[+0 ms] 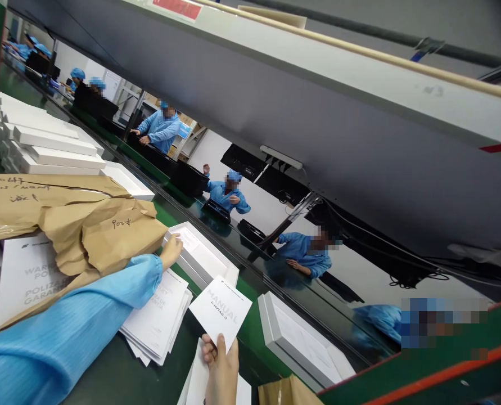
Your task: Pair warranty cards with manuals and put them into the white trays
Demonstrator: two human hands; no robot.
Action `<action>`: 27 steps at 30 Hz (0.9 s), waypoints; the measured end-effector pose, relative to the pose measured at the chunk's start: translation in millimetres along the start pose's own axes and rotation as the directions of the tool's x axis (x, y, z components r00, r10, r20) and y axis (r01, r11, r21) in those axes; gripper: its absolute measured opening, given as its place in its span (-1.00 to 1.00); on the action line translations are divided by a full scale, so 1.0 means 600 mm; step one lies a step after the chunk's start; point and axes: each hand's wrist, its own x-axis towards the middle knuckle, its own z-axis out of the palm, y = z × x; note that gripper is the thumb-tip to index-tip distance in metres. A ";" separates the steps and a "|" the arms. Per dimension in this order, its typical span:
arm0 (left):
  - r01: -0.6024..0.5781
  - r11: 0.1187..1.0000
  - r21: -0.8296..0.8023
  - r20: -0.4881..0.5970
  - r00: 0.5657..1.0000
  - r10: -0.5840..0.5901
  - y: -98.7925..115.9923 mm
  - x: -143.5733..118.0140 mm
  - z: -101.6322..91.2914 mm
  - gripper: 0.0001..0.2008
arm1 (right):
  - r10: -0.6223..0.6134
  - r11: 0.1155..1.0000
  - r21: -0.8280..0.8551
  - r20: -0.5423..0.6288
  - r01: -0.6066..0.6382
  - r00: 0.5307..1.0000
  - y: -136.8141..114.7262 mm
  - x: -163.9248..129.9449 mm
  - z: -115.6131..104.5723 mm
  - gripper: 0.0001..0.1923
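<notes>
My right hand [221, 368] pinches a white booklet [220, 310] marked MANUAL between thumb and fingers and holds it up. Below that hand, more white booklets [244, 391] lie partly hidden. My left hand [172, 251], in a blue sleeve, reaches across to a white open box [208, 256] and grips its near left end; the fingertips are small in the picture. Inside that box something flat and white shows. Under my left forearm lies a stack of white printed booklets [159, 320].
Brown paper wrapping [107, 228] with handwriting covers further booklets [26, 275] at left. Stacked white box parts [56, 149] stand behind it. Another open white box [301, 343] sits at right on the green surface. Co-workers in blue [161, 132] sit beyond the line; a grey overhead panel [254, 112] hangs above.
</notes>
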 end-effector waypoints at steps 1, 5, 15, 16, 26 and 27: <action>-0.043 0.998 0.047 0.028 0.999 0.042 -0.002 -0.018 -0.008 -0.73 | 0.002 1.000 -0.006 -0.009 -0.002 1.000 0.000 -0.001 0.000 -0.46; -0.198 0.941 0.274 0.139 0.977 0.165 -0.020 -0.094 -0.049 -0.81 | 0.008 1.000 -0.021 -0.013 -0.008 1.000 -0.016 -0.006 -0.004 -0.49; -0.288 0.466 0.836 0.205 0.953 0.222 -0.044 -0.143 -0.072 -0.66 | 0.025 0.995 -0.100 0.064 -0.019 0.998 -0.111 0.110 0.029 -0.60; -0.288 0.462 0.839 0.204 0.953 0.224 -0.043 -0.142 -0.072 -0.66 | 0.044 0.993 -0.108 0.054 -0.038 0.998 -0.109 0.133 0.034 -0.66; -0.285 0.486 0.826 0.190 0.953 0.237 -0.052 -0.137 -0.069 -0.69 | 0.066 0.978 -0.192 -0.074 -0.079 0.995 -0.067 0.252 0.031 -0.87; -0.282 0.492 0.824 0.188 0.954 0.231 -0.052 -0.137 -0.070 -0.69 | 0.017 0.979 -0.199 -0.069 -0.031 0.997 -0.067 0.253 0.028 -0.87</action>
